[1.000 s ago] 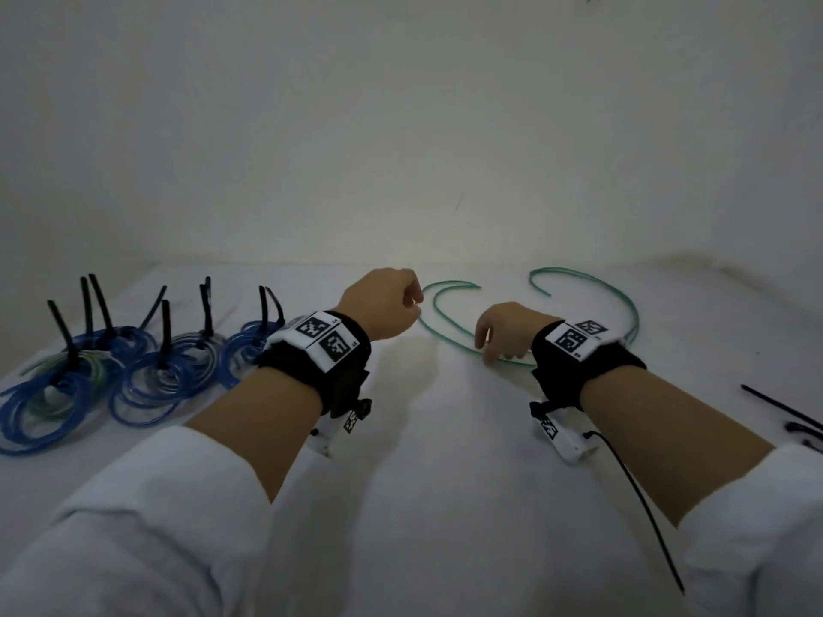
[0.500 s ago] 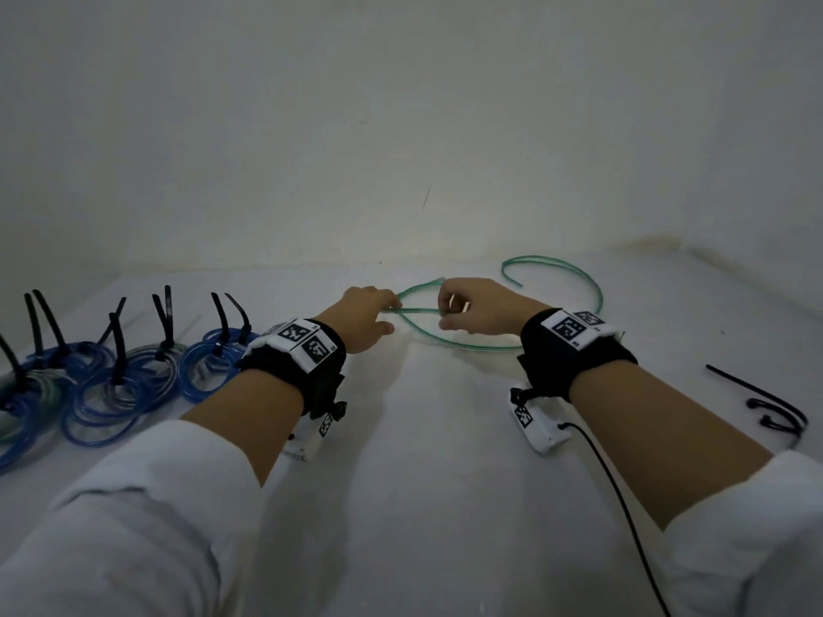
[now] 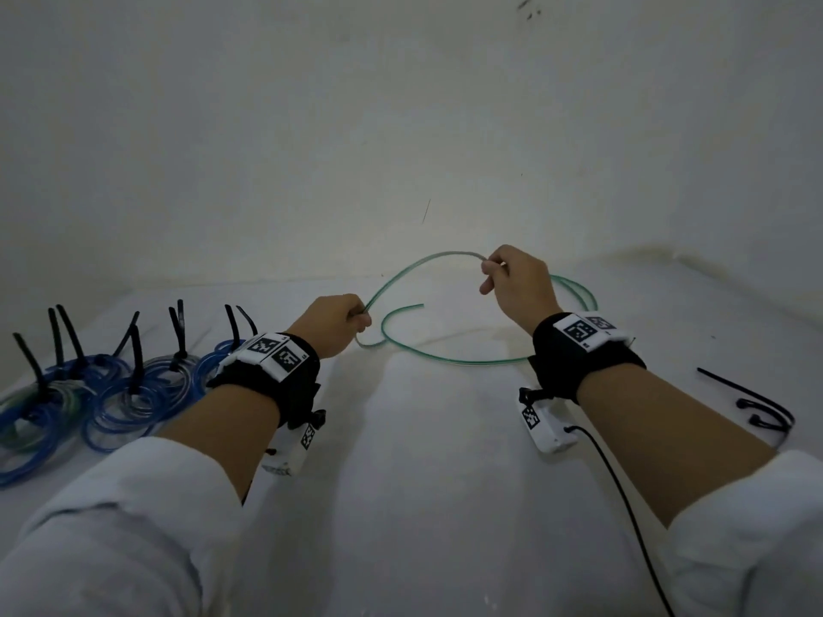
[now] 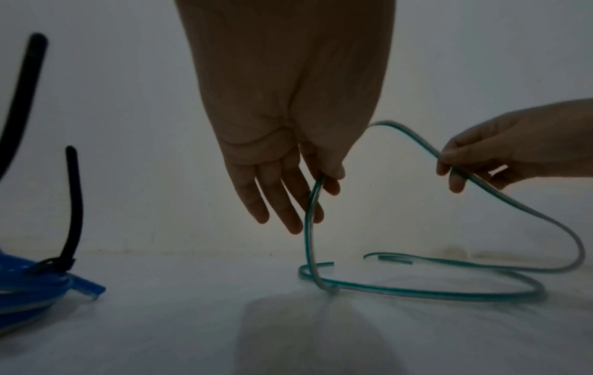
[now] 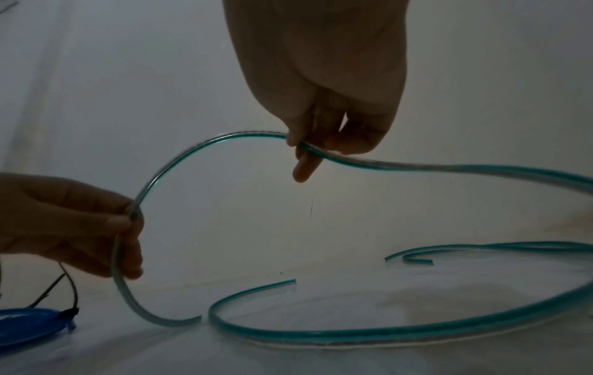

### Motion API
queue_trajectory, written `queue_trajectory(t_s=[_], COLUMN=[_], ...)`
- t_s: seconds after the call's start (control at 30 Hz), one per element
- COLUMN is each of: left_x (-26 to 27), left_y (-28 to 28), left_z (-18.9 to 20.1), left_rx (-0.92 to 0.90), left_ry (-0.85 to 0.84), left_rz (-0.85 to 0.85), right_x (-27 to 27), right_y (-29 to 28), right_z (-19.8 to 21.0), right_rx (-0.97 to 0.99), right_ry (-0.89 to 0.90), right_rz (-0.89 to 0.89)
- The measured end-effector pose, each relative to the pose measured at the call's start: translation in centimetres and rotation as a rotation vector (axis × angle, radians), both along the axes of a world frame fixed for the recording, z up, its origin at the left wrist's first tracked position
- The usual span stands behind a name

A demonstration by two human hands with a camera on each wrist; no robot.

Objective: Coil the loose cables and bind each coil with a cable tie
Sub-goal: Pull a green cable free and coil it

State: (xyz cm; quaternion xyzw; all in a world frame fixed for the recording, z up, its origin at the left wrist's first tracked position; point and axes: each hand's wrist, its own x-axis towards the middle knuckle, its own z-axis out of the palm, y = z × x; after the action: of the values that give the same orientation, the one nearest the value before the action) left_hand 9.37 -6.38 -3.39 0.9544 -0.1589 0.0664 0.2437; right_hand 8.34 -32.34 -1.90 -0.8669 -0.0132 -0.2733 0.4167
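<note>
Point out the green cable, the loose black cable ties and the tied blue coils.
green cable [image 3: 445,359]: head view, stretch lying on the table.
loose black cable ties [image 3: 752,396]: head view, middle of a strap, far right.
tied blue coils [image 3: 104,400]: head view, rim of one coil, far left.

Bound cable coils [image 3: 95,396] lie at the table's [image 3: 423,505] left. A loose cable [image 3: 445,356] curves across the middle, behind both wrists. Spare cable ties [image 3: 757,405] rest at right.
</note>
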Motion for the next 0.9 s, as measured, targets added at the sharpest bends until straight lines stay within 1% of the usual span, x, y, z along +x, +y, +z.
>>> queue_trajectory(t_s=[0.07, 0.17, 0.27, 0.37, 0.43, 0.53, 0.63, 0.67, 0.7, 0.73, 0.8, 0.87, 0.9], left_x=[-0.4, -1.3, -1.7, -2.0, -2.2, -2.6, -2.6, -2.6, -2.6, -2.6, -2.7, -3.0, -3.2], left_y=[-0.1, -0.7, -1.2, -1.5, -1.6, -1.5, -1.5, -1.5, -1.6, -1.6, -1.6, -1.6, -1.7], left_z=[0.3, 1.0, 1.5, 1.9, 2.2, 2.6, 2.8, 2.9, 3.1, 3.2, 3.4, 3.6, 3.7], left_rx=[-0.159, -0.380, -0.503, -0.672, -0.699, -0.666, -0.620, -0.622, -0.664, -0.737, -0.849, -0.882, -0.873], left_ry=[0.011, 0.032, 0.033, 0.134, 0.152, 0.098, -0.014, -0.025, 0.002, 0.052, 0.119, 0.127, 0.116], left_rz=[-0.019, -0.065, -0.065, -0.075, -0.109, -0.169, -0.107, -0.077, -0.069, -0.095, -0.184, -0.259, -0.270], right_x=[-0.1, 0.0, -0.1, -0.5, -0.9, -1.0, -0.9, -1.0, -1.1, -1.2, -1.4, -1.6, -1.7], right_y=[0.2, 0.7, 1.2, 1.5, 1.7, 1.9, 2.0, 2.0, 2.1, 2.3, 2.6, 2.8, 2.9], right_z=[-0.2, -0.5, -0.7, -1.0, -1.1, -1.2, -1.4, -1.4, -1.5, -1.5, -1.7, -1.7, -1.6], right_rx=[-0.059, -0.111, -0.234, -0.271, -0.269, -0.295, -0.363, -0.392, -0.415, -0.435, -0.485, -0.553, -0.590], right_ry=[0.039, 0.091, 0.166, 0.188, 0.185, 0.196, 0.245, 0.257, 0.265, 0.272, 0.273, 0.270, 0.277], right_rz=[-0.022, -0.006, -0.027, -0.048, -0.039, -0.033, -0.030, -0.026, -0.021, -0.015, -0.004, 0.022, 0.041])
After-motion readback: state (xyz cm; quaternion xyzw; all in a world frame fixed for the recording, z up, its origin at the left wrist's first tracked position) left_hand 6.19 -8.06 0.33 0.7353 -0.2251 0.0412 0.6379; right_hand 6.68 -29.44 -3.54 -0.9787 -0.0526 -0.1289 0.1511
